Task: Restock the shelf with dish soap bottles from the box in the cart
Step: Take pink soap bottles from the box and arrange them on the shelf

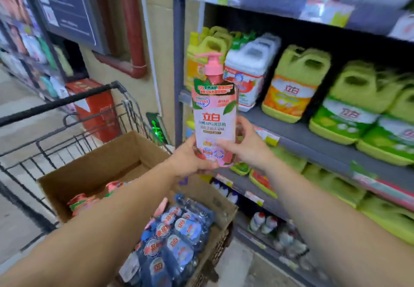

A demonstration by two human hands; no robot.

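A: Both hands are holding the bottle (214, 116) upright, the left hand (190, 159) cupping its base, the right hand (247, 145) wrapping its lower side.

B: I'd be keeping that low grip and sliding it onto the shelf (313, 138) just beyond the right fingers.

A: Below the grip, the box (98, 170) is holding more pink bottles (87, 203).

Hidden, cropped and blurred parts

The hands (224, 152) cover the bottle's (214, 111) base; the arms hide part of the box (94, 170); the shelf (336, 150) and cart (67, 100) run off frame; bottom-shelf bottles (264, 221) are too blurred to identify.
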